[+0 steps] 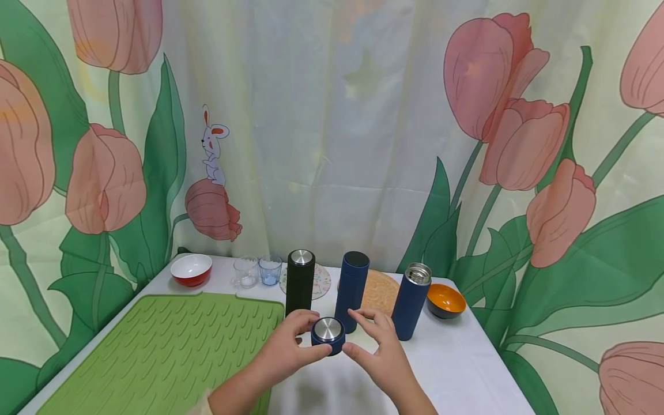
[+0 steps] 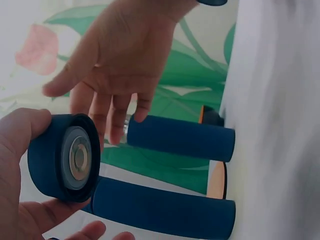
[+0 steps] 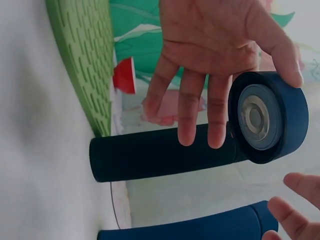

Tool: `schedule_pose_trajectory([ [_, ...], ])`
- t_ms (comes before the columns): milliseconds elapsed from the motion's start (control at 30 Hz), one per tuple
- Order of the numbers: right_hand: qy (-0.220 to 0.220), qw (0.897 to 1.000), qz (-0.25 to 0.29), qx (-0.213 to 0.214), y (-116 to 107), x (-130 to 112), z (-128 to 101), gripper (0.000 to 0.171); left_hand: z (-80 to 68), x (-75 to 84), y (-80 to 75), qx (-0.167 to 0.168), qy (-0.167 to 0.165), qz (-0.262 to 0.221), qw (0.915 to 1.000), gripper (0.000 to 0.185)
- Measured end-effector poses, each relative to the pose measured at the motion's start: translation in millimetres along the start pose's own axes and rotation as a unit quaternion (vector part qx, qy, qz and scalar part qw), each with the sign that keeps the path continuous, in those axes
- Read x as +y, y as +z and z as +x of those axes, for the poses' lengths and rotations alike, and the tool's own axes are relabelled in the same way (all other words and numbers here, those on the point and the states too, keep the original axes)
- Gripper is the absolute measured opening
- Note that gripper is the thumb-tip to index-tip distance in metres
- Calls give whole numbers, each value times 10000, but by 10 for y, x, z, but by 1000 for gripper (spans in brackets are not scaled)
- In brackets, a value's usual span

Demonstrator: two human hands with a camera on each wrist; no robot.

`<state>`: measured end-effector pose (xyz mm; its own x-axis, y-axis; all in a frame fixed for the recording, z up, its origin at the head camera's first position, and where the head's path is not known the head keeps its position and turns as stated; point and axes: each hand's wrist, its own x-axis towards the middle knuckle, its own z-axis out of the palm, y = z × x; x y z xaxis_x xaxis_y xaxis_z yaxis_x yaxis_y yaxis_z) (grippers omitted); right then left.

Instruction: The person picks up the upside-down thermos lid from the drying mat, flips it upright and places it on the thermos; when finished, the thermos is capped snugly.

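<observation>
Here, the left hand (image 1: 282, 351) holds a dark blue lid (image 1: 328, 334) by its rim, just above the white table (image 1: 461, 363).

Thumb and fingers of that hand curl round the lid's side, its steel top facing up in the head view and its inner thread showing in both wrist views; the right hand (image 1: 381, 349) hangs just beside the lid with fingers spread and relaxed, holding nothing; directly behind the lid stands a capped dark blue flask (image 1: 352, 291); to its left a black flask (image 1: 300, 281) with a steel cap; to its right an uncapped blue flask (image 1: 411, 300) with its steel mouth bare; an orange bowl (image 1: 445, 301) sits just beyond that; a green ridged mat (image 1: 161, 346) covers the table's left part; at the back edge stand a red bowl (image 1: 191, 269) and two small glasses (image 1: 257, 271).
</observation>
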<state>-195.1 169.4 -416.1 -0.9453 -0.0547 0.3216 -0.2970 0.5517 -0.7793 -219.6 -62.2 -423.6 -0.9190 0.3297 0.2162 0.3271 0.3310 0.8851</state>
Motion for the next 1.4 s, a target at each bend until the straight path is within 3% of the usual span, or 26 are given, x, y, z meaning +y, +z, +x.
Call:
schedule_pose_trajectory([
  [267, 304, 9984, 231, -422, 6, 38, 24, 59, -23, 5, 14, 95, 353, 202, 9991, 46],
  [500, 282, 9938, 271, -1045, 7, 88, 46, 62, -29, 15, 12, -54, 359, 157, 9992, 45],
  [900, 72, 9933, 434, -1070, -31, 112, 22, 51, -3, 14, 57, -122, 583, 386, 9975, 62],
  [967, 12, 9949, 483, -882, -75, 122, 20, 39, -1, 13, 65, -128, 589, 340, 9976, 61],
  [1033, -40, 9980, 496, -380, -151, 142, 26, 31, 2, 9, 83, -131, 594, 288, 9977, 58],
  [1100, 0, 9978, 523, 416, -257, 173, 47, 31, 6, 11, 106, -115, 598, 239, 9979, 56],
  [1167, 146, 9891, 514, 1371, -376, 227, 95, 35, 18, 17, 135, -98, 589, 160, 9981, 53],
  [1267, 580, 9707, 561, 2264, -544, 373, 215, 59, 55, 44, 188, -97, 559, 4, 9984, 52],
  [1333, 1009, 9662, 429, 2334, -625, 521, 315, 83, 94, 72, 237, -138, 501, -101, 9986, 53],
  [1400, 1479, 9678, 182, 2028, -670, 686, 406, 103, 140, 106, 301, -184, 482, -151, 9986, 55],
])
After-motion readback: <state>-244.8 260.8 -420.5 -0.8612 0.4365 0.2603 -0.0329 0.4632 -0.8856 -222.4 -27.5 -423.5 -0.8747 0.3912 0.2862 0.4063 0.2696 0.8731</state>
